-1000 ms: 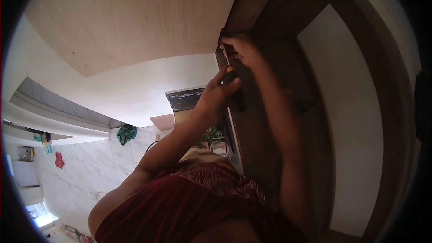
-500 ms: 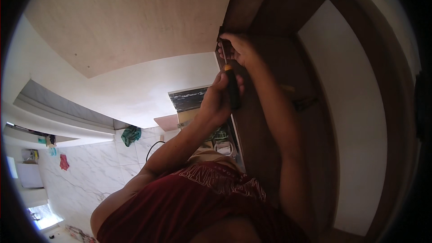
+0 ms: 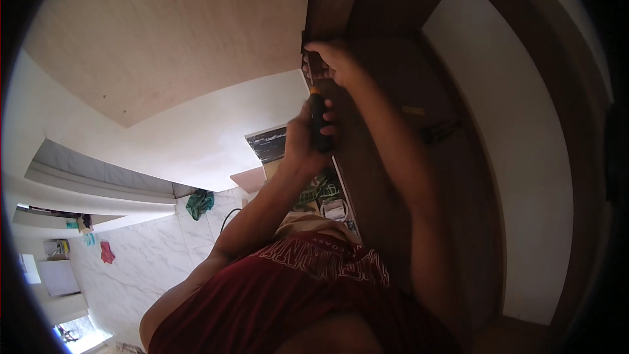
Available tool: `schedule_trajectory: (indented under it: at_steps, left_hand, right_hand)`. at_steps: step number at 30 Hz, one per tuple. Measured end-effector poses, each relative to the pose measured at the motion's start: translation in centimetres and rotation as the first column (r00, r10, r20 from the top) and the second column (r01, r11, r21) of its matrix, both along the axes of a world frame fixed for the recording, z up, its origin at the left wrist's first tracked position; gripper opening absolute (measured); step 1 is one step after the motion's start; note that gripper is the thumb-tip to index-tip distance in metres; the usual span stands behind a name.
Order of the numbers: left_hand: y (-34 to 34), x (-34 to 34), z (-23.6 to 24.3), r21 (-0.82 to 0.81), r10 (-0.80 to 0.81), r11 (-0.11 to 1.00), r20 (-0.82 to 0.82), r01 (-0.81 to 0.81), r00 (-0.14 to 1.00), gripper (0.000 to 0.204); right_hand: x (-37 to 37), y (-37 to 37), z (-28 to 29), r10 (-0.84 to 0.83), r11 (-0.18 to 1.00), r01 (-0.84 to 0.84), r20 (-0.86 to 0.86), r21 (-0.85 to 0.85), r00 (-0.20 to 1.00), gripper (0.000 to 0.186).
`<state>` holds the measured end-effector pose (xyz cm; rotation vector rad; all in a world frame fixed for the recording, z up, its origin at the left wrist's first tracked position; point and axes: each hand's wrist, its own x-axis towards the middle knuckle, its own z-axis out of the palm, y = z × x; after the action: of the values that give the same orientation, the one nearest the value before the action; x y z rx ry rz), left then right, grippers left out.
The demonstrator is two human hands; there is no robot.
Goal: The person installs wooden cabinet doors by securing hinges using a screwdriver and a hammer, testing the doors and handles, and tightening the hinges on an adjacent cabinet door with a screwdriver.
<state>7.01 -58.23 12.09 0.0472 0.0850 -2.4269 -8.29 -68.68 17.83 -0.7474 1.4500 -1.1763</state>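
Observation:
My left hand (image 3: 303, 139) is wrapped around the black and orange handle of a screwdriver (image 3: 318, 121), whose tip points up at a small metal fitting on the edge of a dark brown wooden door (image 3: 386, 78). My right hand (image 3: 333, 60) is just above it, its fingers pinching the fitting against the door's edge. Both forearms rise from my red shirt (image 3: 295, 295) at the bottom of the view. The screw itself is hidden by my fingers.
A pale wooden panel (image 3: 170, 33) fills the upper left. A white wall panel (image 3: 517, 151) lies right of the door. A marble floor (image 3: 144, 262) at lower left holds a green cloth (image 3: 198, 202), small coloured items and a box of parts (image 3: 324, 200).
My left hand with the screwdriver has slid slightly lower along the door edge. My right hand stays on the fitting. The view has shifted a little.

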Motion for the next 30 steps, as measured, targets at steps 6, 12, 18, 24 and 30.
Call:
schedule_trajectory:
  at_steps: [6,12,18,24,30]
  left_hand:
    - [0.8,-1.0,2.8,-0.006,0.119,0.992,0.405,-0.128,0.907,0.027]
    - [0.6,-0.4,1.3,-0.115,0.092,0.991,0.189,-0.071,0.978,0.027]
    - [1.9,0.6,1.1,-0.277,0.188,0.96,0.523,-0.043,0.831,0.03]
    - [1.1,0.8,0.8,-0.404,0.178,0.913,0.509,0.051,0.842,0.027]
    - [-2.0,0.1,1.6,-0.437,0.239,0.898,0.38,-0.054,0.894,0.024]
  right_hand:
    - [-0.5,-0.2,0.3,0.037,0.999,-0.036,-0.066,0.013,0.997,0.02]
    - [0.0,-0.1,0.5,-0.011,1.0,0.012,-0.064,0.01,0.998,0.019]
    - [1.8,0.1,0.2,-0.013,1.0,0.012,-0.132,-0.01,0.991,0.026]
    - [-8.7,0.1,-5.1,-0.111,0.993,0.054,-0.969,-0.102,0.221,0.049]
    - [-2.5,8.0,-0.5,-0.122,0.984,-0.064,-0.898,-0.164,0.423,0.06]
